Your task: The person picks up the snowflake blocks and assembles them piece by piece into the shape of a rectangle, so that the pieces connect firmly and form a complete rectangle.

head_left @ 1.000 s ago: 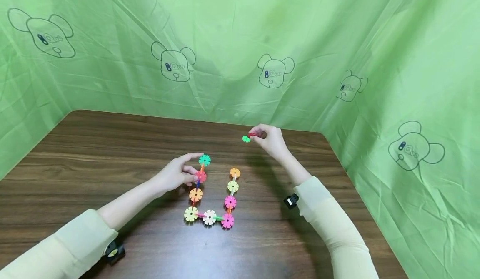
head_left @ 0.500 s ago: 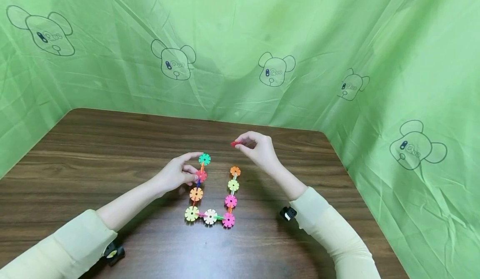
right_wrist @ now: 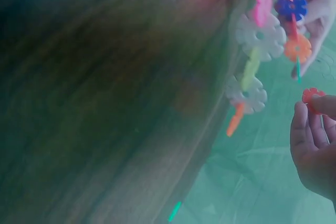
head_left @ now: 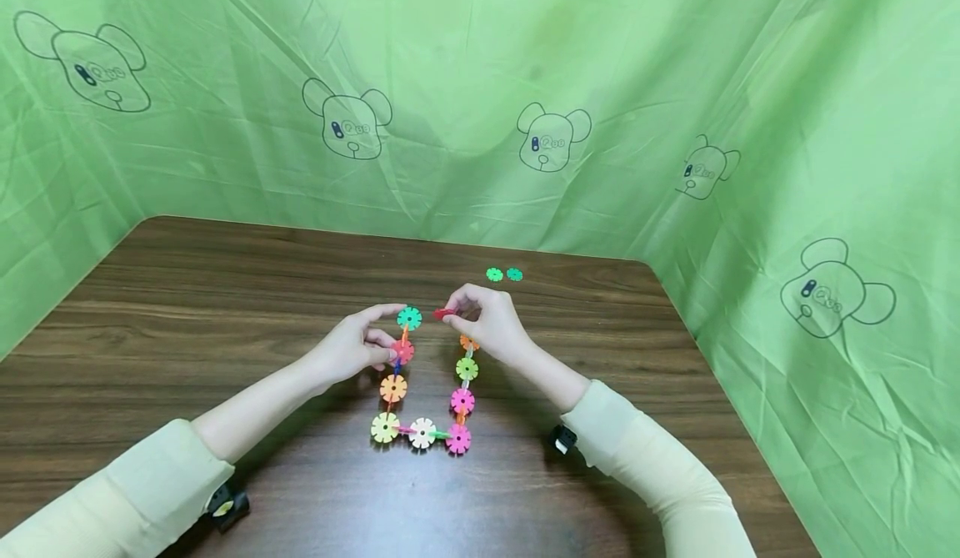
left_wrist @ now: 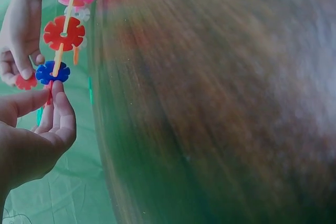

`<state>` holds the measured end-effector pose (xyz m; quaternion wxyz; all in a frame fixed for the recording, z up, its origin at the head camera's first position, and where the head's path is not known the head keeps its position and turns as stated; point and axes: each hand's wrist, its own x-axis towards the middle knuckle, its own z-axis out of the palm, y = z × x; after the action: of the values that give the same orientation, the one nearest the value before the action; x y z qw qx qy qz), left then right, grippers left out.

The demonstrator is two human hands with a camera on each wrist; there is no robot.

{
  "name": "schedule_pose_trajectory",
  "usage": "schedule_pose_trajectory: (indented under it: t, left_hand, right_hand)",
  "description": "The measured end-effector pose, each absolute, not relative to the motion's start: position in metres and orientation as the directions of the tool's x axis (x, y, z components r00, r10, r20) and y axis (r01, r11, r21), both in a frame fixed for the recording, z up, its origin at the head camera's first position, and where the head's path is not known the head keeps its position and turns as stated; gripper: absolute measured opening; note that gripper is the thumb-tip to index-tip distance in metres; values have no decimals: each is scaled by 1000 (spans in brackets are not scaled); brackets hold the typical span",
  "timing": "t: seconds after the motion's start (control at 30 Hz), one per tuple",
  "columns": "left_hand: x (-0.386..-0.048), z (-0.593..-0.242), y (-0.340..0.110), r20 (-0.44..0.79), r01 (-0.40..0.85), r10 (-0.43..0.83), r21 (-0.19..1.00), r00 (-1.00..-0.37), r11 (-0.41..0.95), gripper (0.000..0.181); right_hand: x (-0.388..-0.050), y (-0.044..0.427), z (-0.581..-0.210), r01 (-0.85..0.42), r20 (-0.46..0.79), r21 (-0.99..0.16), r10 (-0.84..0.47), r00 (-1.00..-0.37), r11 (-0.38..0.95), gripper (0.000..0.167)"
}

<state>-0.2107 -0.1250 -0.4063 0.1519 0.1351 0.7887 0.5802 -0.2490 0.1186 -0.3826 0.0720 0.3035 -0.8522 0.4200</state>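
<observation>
A U-shaped chain of colourful notched snowflake discs stands on the table, some discs facing me and others edge-on between them. My left hand (head_left: pixel 352 348) pinches the red chain disc (head_left: pixel 402 352) near the top of the left arm, its index finger reaching to the teal end disc (head_left: pixel 409 318). Just right of that end, my right hand (head_left: pixel 489 321) pinches a loose red snowflake disc (head_left: pixel 442 314) between thumb and fingers, apart from the chain. In the right wrist view this red disc (right_wrist: pixel 313 98) shows below the chain's teal tip. The right hand partly covers the orange disc (head_left: pixel 468 343).
Two loose green snowflake discs, a light one (head_left: pixel 494 274) and a darker one (head_left: pixel 514 274), lie near the back of the brown wooden table (head_left: pixel 225 291). Green cloth (head_left: pixel 450 57) with printed bear faces hangs behind and at both sides.
My right hand has come left and nearer with the red disc, from the table's back to beside the teal disc. Both loose green discs now show. The left hand stays put.
</observation>
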Motion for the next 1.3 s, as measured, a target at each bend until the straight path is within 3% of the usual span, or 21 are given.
schedule_pose_trajectory:
  t: [0.63,0.83,1.07,1.3]
  left_hand:
    - [-207,-403,-124,-83,42,402,956,-912,291,71]
    - [-206,-402,-122,-90,40,397,951,-913,307,68]
    - [-208,-401,-122,-55,59,316,938,-947,341,45]
    - [-214,-402,-118,12,65,222,970,-975,233,28]
  right_hand:
    - [-248,101,-393,-563,326,-646,-481,-814,515,14]
    - [-247,100,-393,-618,376,-615,-507,-776,489,13]
    - [-246,100,-392,-642,403,-601,-513,-758,476,14]
    - [-248,102,-395,-686,438,-592,-546,-714,422,12]
